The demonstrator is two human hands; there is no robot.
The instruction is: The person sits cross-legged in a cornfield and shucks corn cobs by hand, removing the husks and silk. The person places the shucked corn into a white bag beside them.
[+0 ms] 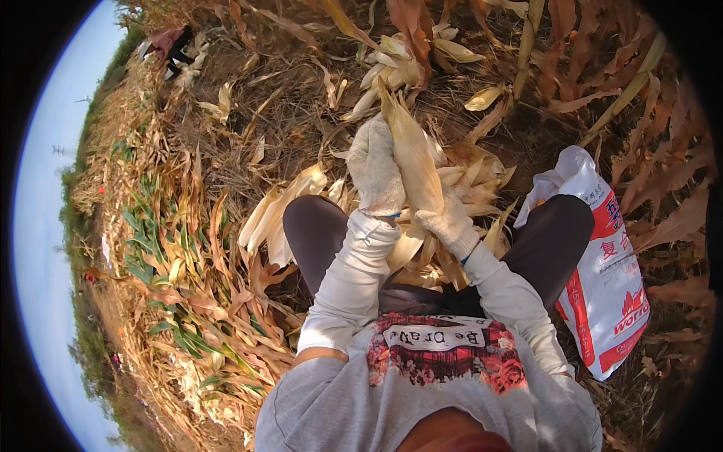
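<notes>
An ear of corn in a dry, pale husk (415,155) stands tip-up between my two gloved hands, in front of my knees. My left hand (375,164), in a whitish knit glove, presses against the upper left side of the husk. Lower down, my right hand (449,223), gloved alike, grips the ear around its base. The ear's kernels are hidden by the husk. Loose husks (471,175) lie behind and below my right hand, and more pale husks (285,212) rest beside my left knee.
A white and red printed woven sack (607,265) stands by my right knee. Several pale ears (390,70) lie ahead on the ground. Dry corn stalks (528,48) rise at the right; cut stalks (192,299) spread at the left. A person (166,45) bends far off at upper left.
</notes>
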